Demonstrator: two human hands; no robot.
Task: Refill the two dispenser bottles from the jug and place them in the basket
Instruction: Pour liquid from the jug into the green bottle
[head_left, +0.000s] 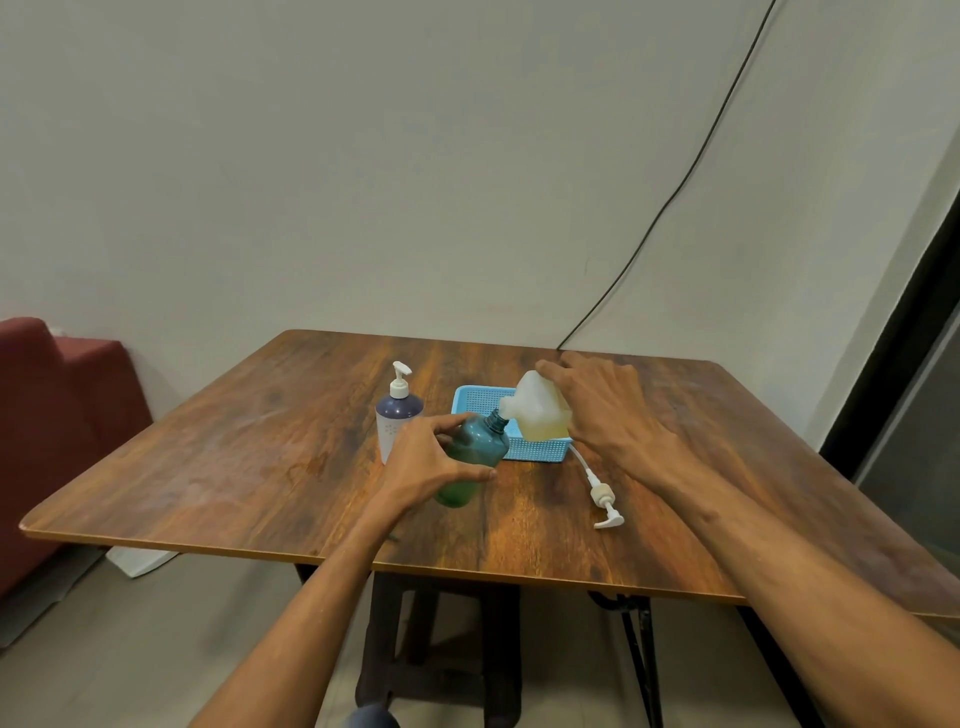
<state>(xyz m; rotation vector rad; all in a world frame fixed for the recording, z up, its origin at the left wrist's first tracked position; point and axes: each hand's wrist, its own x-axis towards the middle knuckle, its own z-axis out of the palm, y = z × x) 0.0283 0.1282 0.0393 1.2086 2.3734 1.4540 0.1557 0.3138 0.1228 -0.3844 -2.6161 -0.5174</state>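
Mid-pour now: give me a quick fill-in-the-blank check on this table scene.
The left hand grips the tilted green bottle, whose neck carries no ____.
The right hand tips the jug, spout at that bottle's mouth; its liquid looks ____.
The basket behind them is ____.
The white-and-purple dispenser bottle stands ____, left of the green one.
Missing: pump; yellow; blue; upright.

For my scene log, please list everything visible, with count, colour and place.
table: 1, brown, centre
green bottle: 1, green, uncapped, tilted in left hand
pump bottle: 1, white and purple, upright beside green bottle
jug: 1, translucent, yellowish liquid, tipped at green bottle's mouth
basket: 1, blue, behind jug
loose pump: 1, white, lying on table
cable: 1, black, on wall
sofa: 1, red, far left
stool: 1, dark, under table
left hand: grips green bottle
right hand: holds jug
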